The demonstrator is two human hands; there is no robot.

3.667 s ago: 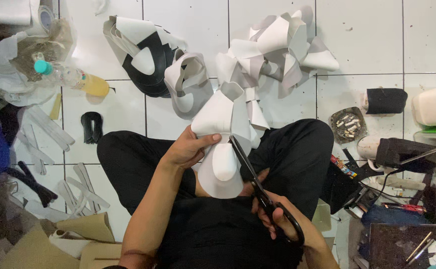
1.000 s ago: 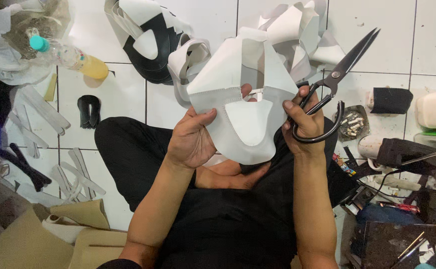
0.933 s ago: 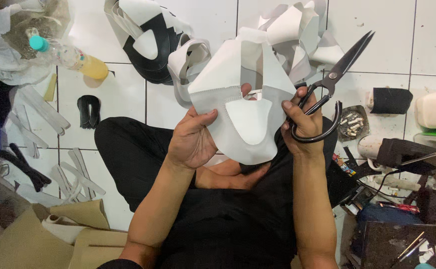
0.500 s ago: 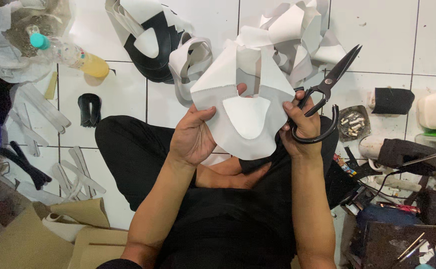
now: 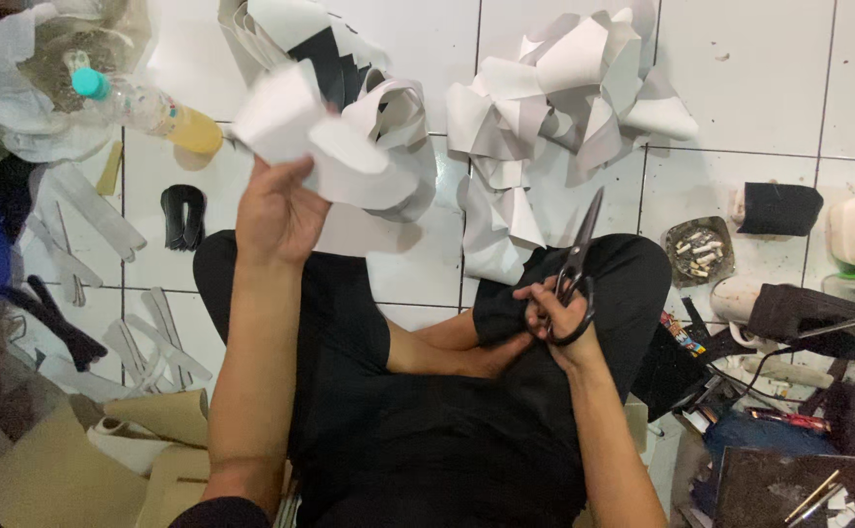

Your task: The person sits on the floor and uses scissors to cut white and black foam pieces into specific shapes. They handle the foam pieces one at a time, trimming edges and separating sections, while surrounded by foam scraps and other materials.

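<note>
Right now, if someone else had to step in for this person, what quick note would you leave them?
Left hand: holds the white foam piece out over the tiled floor.
Right hand: grips the black scissors at the right knee, blades pointing up, cutting nothing.
Nearby: a pile of white cut pieces ahead.
Done: piece looks cut to shape.
Left: cannot tell from this view.

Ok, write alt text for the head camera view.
A seated person's left hand lifts a white foam piece over the tiled floor, while the right hand holds black scissors at the knee. More white cut pieces lie ahead.
</note>
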